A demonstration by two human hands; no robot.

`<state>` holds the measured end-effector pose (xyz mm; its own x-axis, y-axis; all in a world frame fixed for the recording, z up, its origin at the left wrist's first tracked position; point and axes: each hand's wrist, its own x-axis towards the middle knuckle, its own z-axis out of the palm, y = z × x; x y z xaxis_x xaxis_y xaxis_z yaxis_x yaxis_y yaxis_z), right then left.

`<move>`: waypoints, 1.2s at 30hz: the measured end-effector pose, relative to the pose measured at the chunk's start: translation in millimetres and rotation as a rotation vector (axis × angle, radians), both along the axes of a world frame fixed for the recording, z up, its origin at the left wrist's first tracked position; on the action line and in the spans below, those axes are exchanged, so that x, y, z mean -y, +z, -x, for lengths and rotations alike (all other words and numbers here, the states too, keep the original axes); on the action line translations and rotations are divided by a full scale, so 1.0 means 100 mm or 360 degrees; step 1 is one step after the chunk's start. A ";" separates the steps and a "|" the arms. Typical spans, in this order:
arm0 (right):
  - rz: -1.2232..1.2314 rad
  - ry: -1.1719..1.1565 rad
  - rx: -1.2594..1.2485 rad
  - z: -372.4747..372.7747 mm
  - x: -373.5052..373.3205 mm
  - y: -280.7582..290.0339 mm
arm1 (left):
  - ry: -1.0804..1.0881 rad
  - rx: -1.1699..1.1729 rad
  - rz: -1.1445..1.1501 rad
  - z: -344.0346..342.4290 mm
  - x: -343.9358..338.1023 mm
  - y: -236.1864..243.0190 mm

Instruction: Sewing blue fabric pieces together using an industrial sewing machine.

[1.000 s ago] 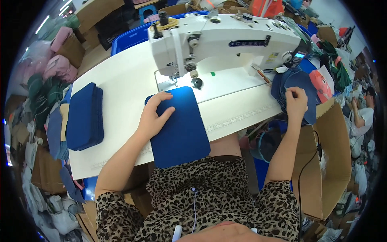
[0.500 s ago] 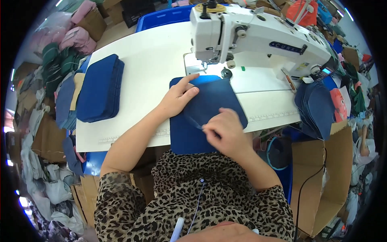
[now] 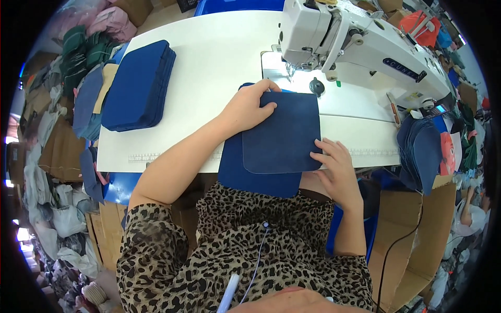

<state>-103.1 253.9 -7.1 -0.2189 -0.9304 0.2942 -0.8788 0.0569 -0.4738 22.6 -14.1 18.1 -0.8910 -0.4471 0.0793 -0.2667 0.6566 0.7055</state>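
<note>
A smaller dark blue fabric panel (image 3: 282, 136) with rounded corners lies over a larger, brighter blue fabric panel (image 3: 253, 182), which shows along the left and near sides and hangs over the table's front edge. My left hand (image 3: 250, 107) holds the far left part of both, its thumb on the dark panel and its fingers bent at the far edge. At the dark panel's near right corner is my right hand (image 3: 338, 172), fingers apart, tips touching the right edge and thumb spread below. Just beyond the panels stands a white sewing machine (image 3: 308, 36), its needle area lit.
A stack of blue panels (image 3: 136, 86) sits on the white table (image 3: 209, 52) at left. Dark blue pieces (image 3: 420, 148) hang at the right end, near a small orange-handled tool (image 3: 394, 109). A round black knob (image 3: 317, 87) sits beside the needle plate. Below right stands an open cardboard box (image 3: 417, 235).
The dark panel now lies flatter and squarer on the larger one. My right hand has moved from its near part to its right edge and opened. The view has shifted.
</note>
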 end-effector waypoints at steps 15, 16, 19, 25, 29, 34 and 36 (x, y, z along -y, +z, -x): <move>0.0597 0.0217 0.0104 -0.21 0.08 0.03 | 0.0139 0.0034 -0.0191 -0.08 0.15 0.04; 0.0616 0.0247 0.0089 -0.31 0.10 0.01 | -0.0005 -0.0089 -0.0205 -0.11 0.25 -0.02; 0.0551 0.0266 0.0047 -0.44 0.13 -0.10 | -0.0188 -0.0034 -0.0093 -0.13 0.27 0.02; 0.0445 0.0229 0.0112 -0.35 0.18 -0.15 | -0.0248 0.0119 0.0290 -0.09 0.13 0.15; 0.0422 0.0293 0.0193 -0.24 0.35 -0.10 | -0.0076 0.0192 0.0386 -0.09 0.19 0.16; 0.0410 0.0278 0.0129 -0.21 0.58 -0.10 | 0.0181 0.0311 0.0445 -0.11 0.32 0.22; 0.0416 0.0275 0.0099 -0.20 0.61 -0.11 | 0.0165 0.0227 0.0423 -0.11 0.34 0.16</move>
